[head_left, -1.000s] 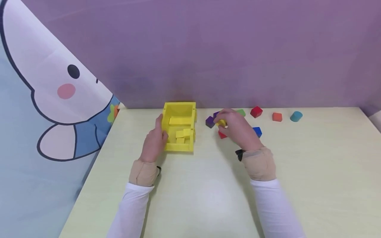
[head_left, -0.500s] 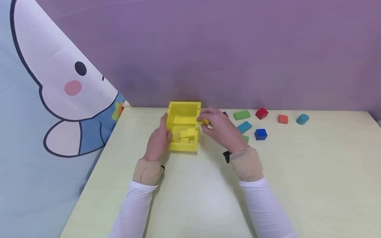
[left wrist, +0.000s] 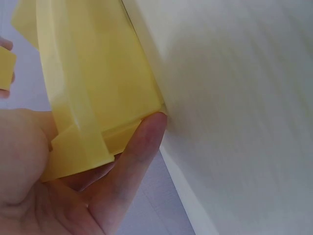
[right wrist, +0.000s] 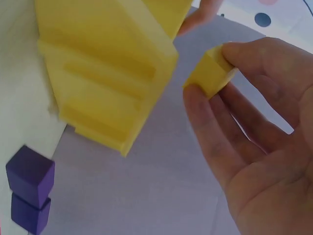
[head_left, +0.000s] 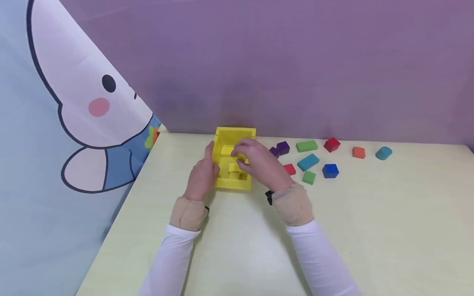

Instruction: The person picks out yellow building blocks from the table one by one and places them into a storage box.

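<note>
A yellow open-topped box (head_left: 232, 184) stands on the table near the back wall. My left hand (head_left: 201, 179) grips its left side; in the left wrist view the thumb and fingers lie around one end of the box (left wrist: 98, 63). Over the box's right part, my right hand (head_left: 261, 166) pinches a small yellow block (right wrist: 209, 73) between thumb and fingertips. That block hangs above the rim in the right wrist view. Inside the box are a longer yellow block (head_left: 226, 151) and small yellow cubes (head_left: 233, 167), partly hidden by the right hand.
Right of the box lie purple cubes (head_left: 283, 148), green blocks (head_left: 307, 146), a red block (head_left: 290, 169), a light-blue block (head_left: 308, 162), a blue cube (head_left: 331, 170), a red cube (head_left: 332, 144), an orange block (head_left: 358, 152) and a teal cylinder (head_left: 383, 153). A purple wall (head_left: 296, 82) closes the back.
My right hand has carried the yellow block leftward from among the scattered blocks to above the box. The left hand keeps its grip on the box. The head view has shifted slightly.
</note>
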Demonstrator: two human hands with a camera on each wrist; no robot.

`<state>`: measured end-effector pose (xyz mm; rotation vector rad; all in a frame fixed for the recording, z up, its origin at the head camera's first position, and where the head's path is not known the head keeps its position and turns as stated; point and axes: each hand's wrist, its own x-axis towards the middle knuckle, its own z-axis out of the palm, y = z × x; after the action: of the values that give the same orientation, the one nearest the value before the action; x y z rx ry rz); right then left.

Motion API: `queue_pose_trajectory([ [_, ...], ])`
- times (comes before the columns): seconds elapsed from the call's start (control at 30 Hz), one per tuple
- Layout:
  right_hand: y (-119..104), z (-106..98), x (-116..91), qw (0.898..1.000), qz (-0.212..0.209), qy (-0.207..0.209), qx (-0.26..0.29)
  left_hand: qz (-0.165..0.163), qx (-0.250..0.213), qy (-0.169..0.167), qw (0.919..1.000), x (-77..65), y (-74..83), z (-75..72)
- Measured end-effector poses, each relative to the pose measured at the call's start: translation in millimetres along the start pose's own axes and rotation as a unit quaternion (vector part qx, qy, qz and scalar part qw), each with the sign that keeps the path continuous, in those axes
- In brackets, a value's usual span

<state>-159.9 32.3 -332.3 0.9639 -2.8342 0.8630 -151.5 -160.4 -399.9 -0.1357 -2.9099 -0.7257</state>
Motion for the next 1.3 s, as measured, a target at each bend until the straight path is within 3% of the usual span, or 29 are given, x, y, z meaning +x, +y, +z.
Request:
queue_pose_trajectory([
  [0.33,2.4,8.7,2.7,0.998,0.001,-0.058,-0.04,-0.003,0.004,0.0,1.0,0.9,7.1,2.3],
  [0.73,9.5,16.9,0.5,0.991,-0.025,-0.094,-0.093,-0.01,0.004,-0.003,0.9999,0.5,14.3,2.5],
  [1.1,9.5,12.2,-3.7,0.988,-0.048,-0.105,-0.102,-0.004,0.002,0.0,1.0,0.0,15.8,4.4],
  [1.3,11.6,16.2,-1.3,0.988,-0.031,-0.097,-0.112,0.002,-0.004,0.005,1.0,1.5,16.0,5.3],
])
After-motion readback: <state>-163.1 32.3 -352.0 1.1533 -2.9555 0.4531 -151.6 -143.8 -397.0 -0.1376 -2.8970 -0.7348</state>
